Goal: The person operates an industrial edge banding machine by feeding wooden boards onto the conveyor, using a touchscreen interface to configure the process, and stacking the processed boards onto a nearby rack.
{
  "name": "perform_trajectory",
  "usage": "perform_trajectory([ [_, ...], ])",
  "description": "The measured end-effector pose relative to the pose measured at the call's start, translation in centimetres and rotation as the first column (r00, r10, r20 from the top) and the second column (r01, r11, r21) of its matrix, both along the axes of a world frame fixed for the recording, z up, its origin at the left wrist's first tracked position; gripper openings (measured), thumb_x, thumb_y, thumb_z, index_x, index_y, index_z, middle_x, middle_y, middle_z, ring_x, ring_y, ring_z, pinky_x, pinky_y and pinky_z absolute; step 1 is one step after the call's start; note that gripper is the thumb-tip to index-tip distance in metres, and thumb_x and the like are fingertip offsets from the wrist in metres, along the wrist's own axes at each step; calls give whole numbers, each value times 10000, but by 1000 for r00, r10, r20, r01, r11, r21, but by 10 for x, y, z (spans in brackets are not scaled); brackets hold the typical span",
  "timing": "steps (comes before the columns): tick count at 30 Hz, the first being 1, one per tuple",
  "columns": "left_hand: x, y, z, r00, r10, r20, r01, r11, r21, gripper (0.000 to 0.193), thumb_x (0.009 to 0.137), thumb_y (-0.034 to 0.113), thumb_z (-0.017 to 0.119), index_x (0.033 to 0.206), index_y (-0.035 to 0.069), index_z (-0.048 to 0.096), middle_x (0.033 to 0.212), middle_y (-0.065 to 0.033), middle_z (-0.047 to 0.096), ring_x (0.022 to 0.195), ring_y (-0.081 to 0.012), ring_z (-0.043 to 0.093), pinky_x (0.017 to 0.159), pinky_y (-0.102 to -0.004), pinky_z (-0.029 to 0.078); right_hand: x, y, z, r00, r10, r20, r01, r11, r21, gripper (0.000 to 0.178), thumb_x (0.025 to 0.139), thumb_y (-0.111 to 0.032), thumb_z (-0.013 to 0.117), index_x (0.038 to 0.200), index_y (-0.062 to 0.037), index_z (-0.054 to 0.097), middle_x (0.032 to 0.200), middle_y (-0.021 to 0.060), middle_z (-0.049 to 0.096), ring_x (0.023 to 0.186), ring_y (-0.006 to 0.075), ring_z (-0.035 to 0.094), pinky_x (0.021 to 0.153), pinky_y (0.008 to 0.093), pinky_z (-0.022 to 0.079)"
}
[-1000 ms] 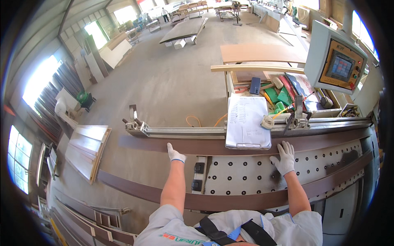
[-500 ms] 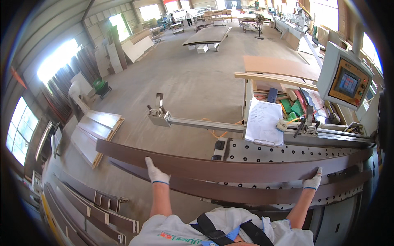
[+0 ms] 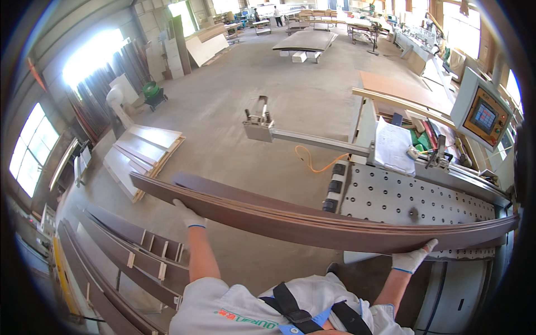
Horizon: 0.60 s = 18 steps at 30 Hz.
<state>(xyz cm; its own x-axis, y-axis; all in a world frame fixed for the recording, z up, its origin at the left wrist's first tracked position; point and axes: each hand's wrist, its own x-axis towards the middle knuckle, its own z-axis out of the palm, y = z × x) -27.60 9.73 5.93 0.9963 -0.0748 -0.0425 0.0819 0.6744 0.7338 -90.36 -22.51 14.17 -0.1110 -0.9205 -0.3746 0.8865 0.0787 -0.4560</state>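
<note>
A stack of several long dark-brown boards [image 3: 290, 228] spans the view in front of me, tilted so that the layered edges face up. My left hand [image 3: 188, 214], in a white glove, grips the stack near its left end; the fingers go under it out of sight. Toward the right end my right hand [image 3: 414, 257], gloved too, holds the lower edge with its thumb up along the near face. Behind the stack, another brown board [image 3: 223, 191] shows partly. The right part of the stack lies over the near side of the perforated metal machine table [image 3: 385, 192].
A metal fence rail [image 3: 318, 139] with a clamp [image 3: 258, 125] runs across beyond the table. Papers [image 3: 392, 146] lie there, near a control panel [image 3: 483, 115]. More brown boards [image 3: 111, 257] stand at the lower left; pale panels [image 3: 139, 151] lie on the floor.
The boards have come away from the far side of the table and tilted, now showing several stacked edges. Both hands moved with them, and the view turned slightly left.
</note>
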Motion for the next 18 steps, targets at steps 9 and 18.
perform_trajectory([
  [9, -106, -23, -132, 742, -252, -622, 248, 964, -95, 872, 1004, 841, 400, 1579, 196, 519, 1654, -36, 478, 1464, -334, 501, 1240, -514, 396, -57, 46, 79, 932, -325, -162, 275, 923, -268, 793, 940, -819, 597, 1407, -178, 622, 1309, 55, 690, 1140, 251, 668, 1035, 476, 564],
  [18, -206, -81, -91, 940, -298, -163, 333, 905, 265, 363, 994, 168, 701, 1289, -35, 643, 1176, -127, 690, 1072, -227, 691, 932, -377, 586, -117, 102, 123, 962, 181, -205, -273, 608, -745, 671, 860, -563, 874, 1298, -112, 637, 1079, 89, 730, 989, 247, 723, 863, 420, 598],
])
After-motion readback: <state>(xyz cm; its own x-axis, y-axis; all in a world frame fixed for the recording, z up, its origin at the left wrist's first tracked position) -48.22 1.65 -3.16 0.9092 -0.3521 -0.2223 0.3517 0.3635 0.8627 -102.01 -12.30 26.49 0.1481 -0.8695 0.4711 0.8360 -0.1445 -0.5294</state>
